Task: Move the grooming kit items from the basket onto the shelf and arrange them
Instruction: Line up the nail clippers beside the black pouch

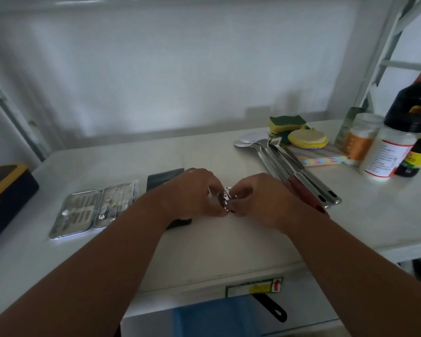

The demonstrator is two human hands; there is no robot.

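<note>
Head view: looking forward and down over the white shelf (229,244), forearms reaching in from the near edge.
Landmark: small shiny clipper (226,200), held just above the shelf, about mid-width.
Nearest, below clipper: label with a red arrow (254,287) on the shelf's front lip; under it a blue surface and a black handle (272,308).
Left hand (195,193): fingers curled in, pinching the clipper's left side.
Right hand (255,199): fingers curled in, pinching the clipper's right side, fingertips almost meeting the left hand's.
Left of clipper: dark flat case (164,182), partly hidden behind the left wrist; further left an open metal grooming case (95,209) lying flat with small tools inside; at the far left edge a dark box with a yellow lid (3,190).
Right of clipper: long steel utensils (297,171) with red grips, touching the right wrist's far side.
Beyond and right of clipper: sponges (287,122), striped cloth (319,155), jars and a dark bottle (408,103).
Basket: not in view.
Step, as judged: fiddling the clipper shut or straight before setting it down.
Risk: smooth small metal pinched only at fingertips, so likely to slip and drop; right forearm close enough to knock the utensils; set down hastily, could land askew beside the dark case.
</note>
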